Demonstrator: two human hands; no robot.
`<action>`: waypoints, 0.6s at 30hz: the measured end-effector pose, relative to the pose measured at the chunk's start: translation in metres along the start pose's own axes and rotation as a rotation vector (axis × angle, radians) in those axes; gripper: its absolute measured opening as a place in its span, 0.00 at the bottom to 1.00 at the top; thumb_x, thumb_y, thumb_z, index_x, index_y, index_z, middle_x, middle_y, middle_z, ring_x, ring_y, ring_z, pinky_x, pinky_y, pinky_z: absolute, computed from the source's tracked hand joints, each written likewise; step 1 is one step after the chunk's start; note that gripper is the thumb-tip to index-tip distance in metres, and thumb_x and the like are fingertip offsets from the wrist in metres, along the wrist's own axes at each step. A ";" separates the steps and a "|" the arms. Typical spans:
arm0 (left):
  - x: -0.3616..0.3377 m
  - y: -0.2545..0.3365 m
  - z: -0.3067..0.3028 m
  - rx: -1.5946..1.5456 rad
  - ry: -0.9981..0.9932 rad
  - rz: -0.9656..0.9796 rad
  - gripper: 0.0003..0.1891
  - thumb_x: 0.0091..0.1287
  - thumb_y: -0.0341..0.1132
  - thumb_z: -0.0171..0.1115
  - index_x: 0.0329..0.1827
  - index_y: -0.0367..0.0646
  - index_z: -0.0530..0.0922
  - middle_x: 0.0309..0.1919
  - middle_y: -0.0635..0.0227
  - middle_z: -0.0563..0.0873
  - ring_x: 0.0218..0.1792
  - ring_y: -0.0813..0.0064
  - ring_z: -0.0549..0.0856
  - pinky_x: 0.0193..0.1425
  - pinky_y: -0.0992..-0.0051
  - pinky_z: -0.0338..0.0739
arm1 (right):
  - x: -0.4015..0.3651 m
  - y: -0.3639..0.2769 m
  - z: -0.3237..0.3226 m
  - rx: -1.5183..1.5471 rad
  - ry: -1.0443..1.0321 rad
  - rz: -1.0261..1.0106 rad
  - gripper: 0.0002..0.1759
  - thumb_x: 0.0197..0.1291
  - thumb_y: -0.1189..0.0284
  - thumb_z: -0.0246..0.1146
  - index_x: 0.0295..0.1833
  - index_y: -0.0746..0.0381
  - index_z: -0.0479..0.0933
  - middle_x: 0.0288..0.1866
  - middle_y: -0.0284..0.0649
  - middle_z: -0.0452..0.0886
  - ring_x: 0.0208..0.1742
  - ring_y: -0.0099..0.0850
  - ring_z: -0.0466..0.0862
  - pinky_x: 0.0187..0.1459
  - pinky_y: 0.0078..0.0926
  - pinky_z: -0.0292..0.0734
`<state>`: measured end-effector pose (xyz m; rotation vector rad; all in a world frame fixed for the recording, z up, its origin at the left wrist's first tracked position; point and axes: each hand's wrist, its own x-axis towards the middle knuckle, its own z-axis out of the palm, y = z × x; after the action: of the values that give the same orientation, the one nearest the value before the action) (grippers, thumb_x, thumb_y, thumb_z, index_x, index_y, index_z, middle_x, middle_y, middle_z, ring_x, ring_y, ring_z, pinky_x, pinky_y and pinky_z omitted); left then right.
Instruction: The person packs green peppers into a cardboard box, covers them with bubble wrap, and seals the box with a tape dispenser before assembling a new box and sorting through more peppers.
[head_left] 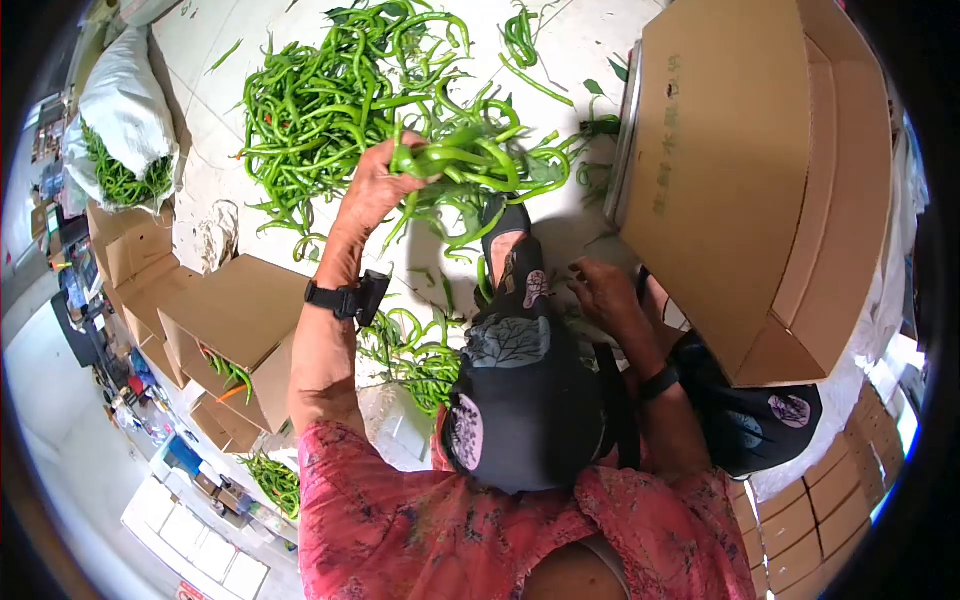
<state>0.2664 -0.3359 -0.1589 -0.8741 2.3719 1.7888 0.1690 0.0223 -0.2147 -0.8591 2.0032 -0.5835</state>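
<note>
A bunch of long green chili peppers [465, 165] is gripped in my left hand [385, 180], its fingers wrapped round one end. The bunch hangs above the floor at the near right side of a large pile of green chili peppers [315, 125]. Beside my knee, to the left of the cardboard box, is my right hand [608, 297]. Its fingers are bent and a little apart, and no object shows in them. The large cardboard box [725, 150] stands upright close to that hand.
More peppers [420, 365] lie by my leg. To the left are open cardboard boxes [235, 310] and a white sack [125, 105] with peppers at its mouth. Loose peppers [520, 40] are scattered on the pale floor [205, 95]. Stacked cartons [815, 510] stand at the lower right.
</note>
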 end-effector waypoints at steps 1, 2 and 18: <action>0.010 -0.005 0.003 -0.033 -0.102 -0.008 0.17 0.55 0.30 0.73 0.48 0.38 0.81 0.35 0.72 0.84 0.37 0.82 0.79 0.45 0.76 0.76 | -0.001 0.002 -0.002 -0.006 0.005 0.002 0.14 0.59 0.72 0.65 0.51 0.62 0.77 0.47 0.50 0.84 0.48 0.52 0.82 0.48 0.47 0.78; 0.018 -0.019 0.008 -0.099 -0.135 -0.080 0.17 0.57 0.30 0.73 0.48 0.36 0.80 0.35 0.71 0.84 0.36 0.81 0.80 0.45 0.76 0.76 | -0.001 0.002 -0.004 -0.004 0.010 0.010 0.14 0.59 0.72 0.65 0.51 0.62 0.77 0.47 0.50 0.84 0.48 0.52 0.82 0.48 0.47 0.78; -0.040 0.094 -0.031 -0.993 -0.022 -0.004 0.21 0.69 0.37 0.65 0.60 0.37 0.74 0.28 0.69 0.77 0.25 0.79 0.74 0.29 0.78 0.71 | 0.001 -0.050 -0.032 0.117 0.168 -0.151 0.14 0.61 0.70 0.65 0.50 0.65 0.79 0.43 0.51 0.85 0.43 0.45 0.87 0.44 0.36 0.80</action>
<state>0.2657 -0.3309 -0.0528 -0.8565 1.3399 2.9514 0.1591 -0.0085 -0.1654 -0.9206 2.0418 -0.8749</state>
